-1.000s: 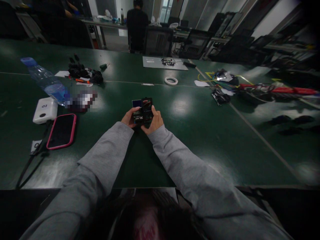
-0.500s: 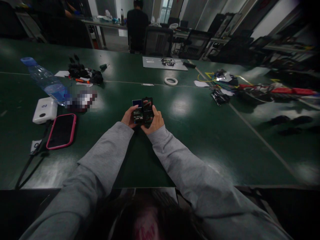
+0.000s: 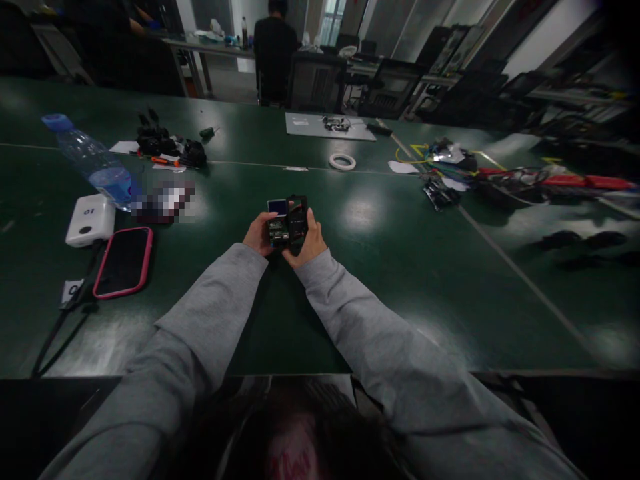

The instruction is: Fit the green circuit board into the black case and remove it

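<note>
Above the green table, my left hand (image 3: 257, 233) is closed on a small circuit board (image 3: 279, 231) with a little dark-blue screen (image 3: 277, 207) at its top. Its thumb lies by the lower edge of the screen. My right hand (image 3: 311, 241) grips an open black frame (image 3: 299, 217), thumb low and fingers along its right side. Board and frame stand side by side at a slight angle, touching or nearly so; whether they are joined I cannot tell. The undersides of both are hidden.
On the left lie a pink-cased phone (image 3: 123, 262), a white power bank (image 3: 91, 221) with a cable and a tilted plastic bottle (image 3: 100, 163). Ahead are a white tape roll (image 3: 343, 162) and a grey panel (image 3: 310, 127). Wires and parts (image 3: 445, 180) crowd the right. A person (image 3: 274, 50) sits beyond.
The board and frame have shifted very slightly right. The frame is turned a little more, so its opening shows more clearly. Both hands keep their hold.
</note>
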Demonstrator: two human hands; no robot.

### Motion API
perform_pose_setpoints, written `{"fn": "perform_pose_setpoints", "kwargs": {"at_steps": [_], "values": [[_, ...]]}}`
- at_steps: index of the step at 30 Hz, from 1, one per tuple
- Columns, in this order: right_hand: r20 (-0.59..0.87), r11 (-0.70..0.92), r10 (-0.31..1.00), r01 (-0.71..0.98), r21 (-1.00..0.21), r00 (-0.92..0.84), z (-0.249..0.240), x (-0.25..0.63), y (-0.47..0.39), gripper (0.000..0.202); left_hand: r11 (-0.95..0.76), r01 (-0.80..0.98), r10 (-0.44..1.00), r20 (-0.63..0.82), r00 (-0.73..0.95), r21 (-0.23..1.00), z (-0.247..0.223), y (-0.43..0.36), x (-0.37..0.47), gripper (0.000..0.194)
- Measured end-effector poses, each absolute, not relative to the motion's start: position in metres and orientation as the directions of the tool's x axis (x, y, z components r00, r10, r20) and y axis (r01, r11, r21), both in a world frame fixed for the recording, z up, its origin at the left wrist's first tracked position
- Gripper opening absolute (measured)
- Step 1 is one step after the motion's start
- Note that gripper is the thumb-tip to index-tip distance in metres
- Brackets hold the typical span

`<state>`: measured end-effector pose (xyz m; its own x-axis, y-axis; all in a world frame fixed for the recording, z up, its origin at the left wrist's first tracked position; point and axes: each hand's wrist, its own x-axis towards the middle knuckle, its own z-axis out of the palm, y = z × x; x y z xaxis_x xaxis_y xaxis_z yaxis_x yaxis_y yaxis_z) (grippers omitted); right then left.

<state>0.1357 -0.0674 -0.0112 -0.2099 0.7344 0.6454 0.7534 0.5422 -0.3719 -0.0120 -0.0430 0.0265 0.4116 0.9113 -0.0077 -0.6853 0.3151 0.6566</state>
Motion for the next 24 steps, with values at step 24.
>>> {"fn": "perform_pose_setpoints", "kwargs": {"at_steps": [24], "values": [[0.676,0.581,0.71,0.706,-0.406,-0.196,-0.022,0.138,-0.056,0.102,0.279,-0.718,0.935,-0.011,0.354,0.638,0.021,-0.04,-0.016,0.055]]}}
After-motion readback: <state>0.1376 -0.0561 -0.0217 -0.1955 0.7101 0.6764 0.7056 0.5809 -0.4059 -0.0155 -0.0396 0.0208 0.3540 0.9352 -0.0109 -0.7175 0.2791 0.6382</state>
